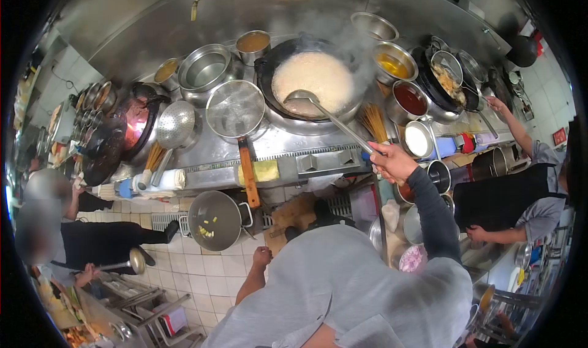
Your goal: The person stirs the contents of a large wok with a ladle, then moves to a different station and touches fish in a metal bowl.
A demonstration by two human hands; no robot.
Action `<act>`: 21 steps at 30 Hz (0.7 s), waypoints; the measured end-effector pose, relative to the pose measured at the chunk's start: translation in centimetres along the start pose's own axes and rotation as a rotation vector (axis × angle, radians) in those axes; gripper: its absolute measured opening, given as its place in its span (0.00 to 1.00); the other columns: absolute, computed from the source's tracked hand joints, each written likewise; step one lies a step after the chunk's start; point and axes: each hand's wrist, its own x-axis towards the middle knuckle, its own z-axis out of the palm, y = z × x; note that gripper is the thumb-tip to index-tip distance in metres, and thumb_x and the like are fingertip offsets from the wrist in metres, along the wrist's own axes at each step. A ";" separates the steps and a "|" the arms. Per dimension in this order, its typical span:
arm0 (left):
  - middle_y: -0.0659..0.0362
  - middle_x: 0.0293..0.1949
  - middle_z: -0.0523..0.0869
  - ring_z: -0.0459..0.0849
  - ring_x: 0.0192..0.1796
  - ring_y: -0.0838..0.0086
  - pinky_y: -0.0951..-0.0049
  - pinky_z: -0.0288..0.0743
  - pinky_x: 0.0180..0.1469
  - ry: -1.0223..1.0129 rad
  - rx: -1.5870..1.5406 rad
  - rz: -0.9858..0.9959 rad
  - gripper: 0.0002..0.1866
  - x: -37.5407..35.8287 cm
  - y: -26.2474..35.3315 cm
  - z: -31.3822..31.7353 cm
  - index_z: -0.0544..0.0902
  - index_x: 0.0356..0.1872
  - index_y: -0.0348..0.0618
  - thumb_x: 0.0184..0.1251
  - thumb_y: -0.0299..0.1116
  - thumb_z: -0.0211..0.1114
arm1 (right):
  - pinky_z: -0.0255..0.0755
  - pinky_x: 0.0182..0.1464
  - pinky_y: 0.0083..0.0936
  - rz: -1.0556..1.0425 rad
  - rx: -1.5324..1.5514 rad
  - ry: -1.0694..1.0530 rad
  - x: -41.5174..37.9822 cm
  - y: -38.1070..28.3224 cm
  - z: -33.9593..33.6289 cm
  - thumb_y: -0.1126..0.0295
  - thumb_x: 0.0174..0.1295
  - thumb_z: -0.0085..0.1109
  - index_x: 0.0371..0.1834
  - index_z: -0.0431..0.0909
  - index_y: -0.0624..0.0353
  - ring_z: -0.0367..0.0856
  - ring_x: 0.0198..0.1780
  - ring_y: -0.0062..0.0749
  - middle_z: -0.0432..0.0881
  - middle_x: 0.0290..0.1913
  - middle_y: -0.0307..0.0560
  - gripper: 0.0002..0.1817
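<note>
My right hand [393, 163] is wrapped round the end of a long-handled ladle [340, 124]. The ladle's bowl rests at the near side of a steaming black wok [266, 78], partly in the pale frothy liquid [315, 72]. Down at my left side, my left hand [262, 257] hangs with its fingers curled and nothing visible in them. A round mesh strainer [235, 108] with a wooden handle lies left of the wok. Close to my right hand stand a pot of dark red sauce [409, 101] and a bamboo brush [373, 121].
A co-worker [508, 192] on the right handles another wok [450, 85] of food. On the left, a second co-worker [92, 247] holds a ladle [136, 262] near a flaming burner [138, 118]. A two-handled pot [214, 219] with green pieces stands below the counter's edge.
</note>
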 end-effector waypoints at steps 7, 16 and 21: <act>0.56 0.23 0.77 0.75 0.22 0.74 0.76 0.71 0.22 0.014 -0.016 0.002 0.06 -1.4 1.8 0.2 0.70 0.35 0.38 0.56 0.22 0.49 | 0.56 0.10 0.16 0.017 0.224 -0.096 5.0 0.2 1.0 0.70 0.60 0.47 0.65 0.50 0.52 0.59 0.12 0.16 0.63 0.19 0.34 0.29; 0.57 0.23 0.77 0.75 0.21 0.75 0.78 0.70 0.22 0.041 0.027 -0.025 0.05 -2.8 3.7 0.6 0.70 0.34 0.37 0.56 0.24 0.51 | 0.59 0.12 0.19 -0.085 0.155 0.014 12.2 0.6 2.0 0.69 0.59 0.47 0.66 0.49 0.54 0.60 0.12 0.18 0.64 0.18 0.36 0.31; 0.58 0.22 0.77 0.75 0.21 0.75 0.77 0.71 0.22 0.043 -0.058 -0.014 0.06 -1.8 2.7 0.9 0.71 0.34 0.37 0.55 0.26 0.55 | 0.60 0.12 0.20 -0.161 -0.011 0.158 14.9 0.2 1.7 0.68 0.58 0.47 0.64 0.52 0.56 0.62 0.12 0.20 0.65 0.16 0.36 0.30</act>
